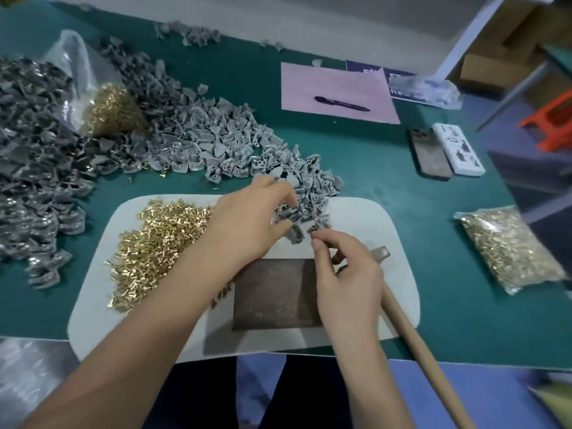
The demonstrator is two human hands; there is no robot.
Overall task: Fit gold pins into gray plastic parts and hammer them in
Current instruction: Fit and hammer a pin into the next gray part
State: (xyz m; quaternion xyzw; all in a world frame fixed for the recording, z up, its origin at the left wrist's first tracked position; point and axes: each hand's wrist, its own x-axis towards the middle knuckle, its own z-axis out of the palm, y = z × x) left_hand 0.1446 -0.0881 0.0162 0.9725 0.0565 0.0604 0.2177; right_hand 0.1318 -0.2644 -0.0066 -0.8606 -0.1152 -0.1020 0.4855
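A heap of gold pins [154, 239] lies on the left of a white mat [365, 218]. A pile of gray plastic parts [312, 187] spills onto the mat's far edge. My left hand [247, 218] reaches into that pile, its fingers curled around a few gray parts. My right hand [346, 264] is just in front of it, pinching a small gold pin at a gray part [320, 226]. A dark metal block [275, 292] lies on the mat below both hands. The hammer [411, 329] rests at the right, its wooden handle pointing toward me, its head partly hidden by my right hand.
Large heaps of gray parts [40, 168] cover the green table on the left, with an open bag of gold pins [108, 109]. A sealed bag of pins [507, 246] lies right. Farther back lie pink paper [334, 75] with a pen [342, 103] and two phones [445, 153].
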